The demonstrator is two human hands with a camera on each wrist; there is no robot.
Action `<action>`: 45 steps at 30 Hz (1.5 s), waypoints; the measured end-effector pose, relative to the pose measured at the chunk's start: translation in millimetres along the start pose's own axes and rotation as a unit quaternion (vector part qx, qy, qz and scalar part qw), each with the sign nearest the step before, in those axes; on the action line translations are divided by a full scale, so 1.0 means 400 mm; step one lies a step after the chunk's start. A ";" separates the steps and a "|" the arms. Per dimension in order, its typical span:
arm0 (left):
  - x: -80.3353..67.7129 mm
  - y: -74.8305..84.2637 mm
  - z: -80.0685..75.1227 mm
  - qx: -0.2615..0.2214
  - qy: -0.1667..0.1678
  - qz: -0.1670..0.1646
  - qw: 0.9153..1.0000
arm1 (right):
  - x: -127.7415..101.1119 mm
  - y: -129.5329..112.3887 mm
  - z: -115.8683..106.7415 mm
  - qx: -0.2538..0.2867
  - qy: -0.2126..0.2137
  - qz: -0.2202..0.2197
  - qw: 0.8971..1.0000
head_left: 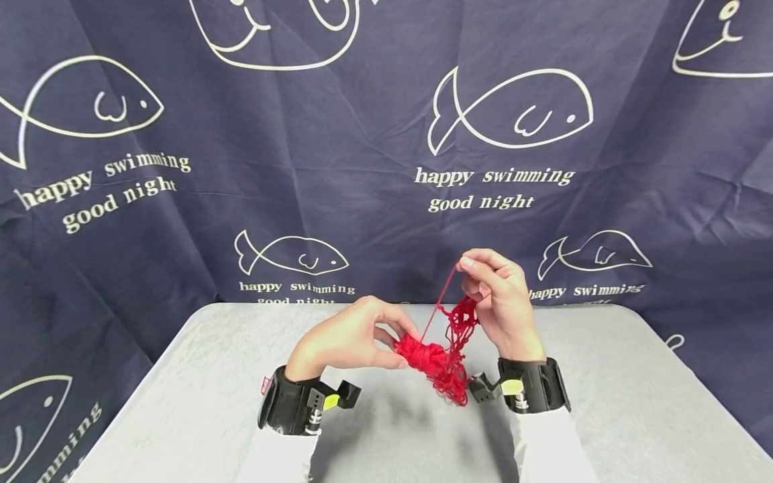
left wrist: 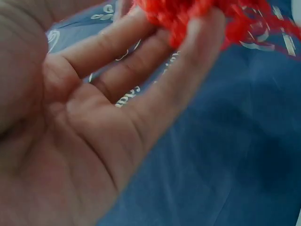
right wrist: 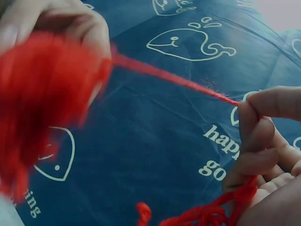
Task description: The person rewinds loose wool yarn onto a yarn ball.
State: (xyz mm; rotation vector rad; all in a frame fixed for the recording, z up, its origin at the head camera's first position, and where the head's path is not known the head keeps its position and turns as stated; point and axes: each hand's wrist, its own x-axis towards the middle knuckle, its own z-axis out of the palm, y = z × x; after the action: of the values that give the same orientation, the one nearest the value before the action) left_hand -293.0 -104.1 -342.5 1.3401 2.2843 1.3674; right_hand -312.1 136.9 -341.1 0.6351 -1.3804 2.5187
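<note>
My left hand [head_left: 356, 335] grips a bundle of red yarn [head_left: 427, 357] between thumb and fingers, above the table. Loose loops hang from the bundle's right end. Higher and to the right, my right hand [head_left: 498, 295] pinches a single strand [head_left: 439, 303] between thumb and index finger. The strand runs straight from the bundle to those fingertips, taut in the right wrist view. A tangle of loose yarn [head_left: 462, 316] hangs beside the right palm, partly under its curled fingers [right wrist: 256, 160]. In the left wrist view the yarn [left wrist: 178, 19] lies at the fingertips, cut off by the frame's top.
A pale grey table [head_left: 199, 376] with rounded far corners lies under both hands. Behind it hangs a dark blue cloth [head_left: 374, 168] with white fish drawings and lettering. Each wrist wears a black strap [head_left: 290, 402] with a small mount.
</note>
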 end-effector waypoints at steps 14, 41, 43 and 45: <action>-0.007 0.020 -0.010 -0.261 0.155 0.208 0.930 | 0.011 0.040 -0.024 -0.164 -0.021 0.033 0.986; 0.021 -0.042 -0.011 0.071 0.505 0.047 0.859 | -0.042 -0.024 0.029 -0.362 -0.187 -0.095 0.908; 0.019 -0.043 -0.008 0.103 0.465 0.030 0.879 | -0.042 -0.029 0.026 -0.324 -0.171 -0.114 0.924; 0.017 -0.042 -0.004 0.129 0.427 0.005 0.895 | -0.039 -0.030 0.022 -0.286 -0.151 -0.128 0.937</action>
State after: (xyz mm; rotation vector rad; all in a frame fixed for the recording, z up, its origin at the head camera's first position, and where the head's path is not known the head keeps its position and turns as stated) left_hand -308.1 -103.0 -352.4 0.8774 3.0853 2.0021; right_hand -291.2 136.5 -335.1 1.0137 -1.8776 1.7384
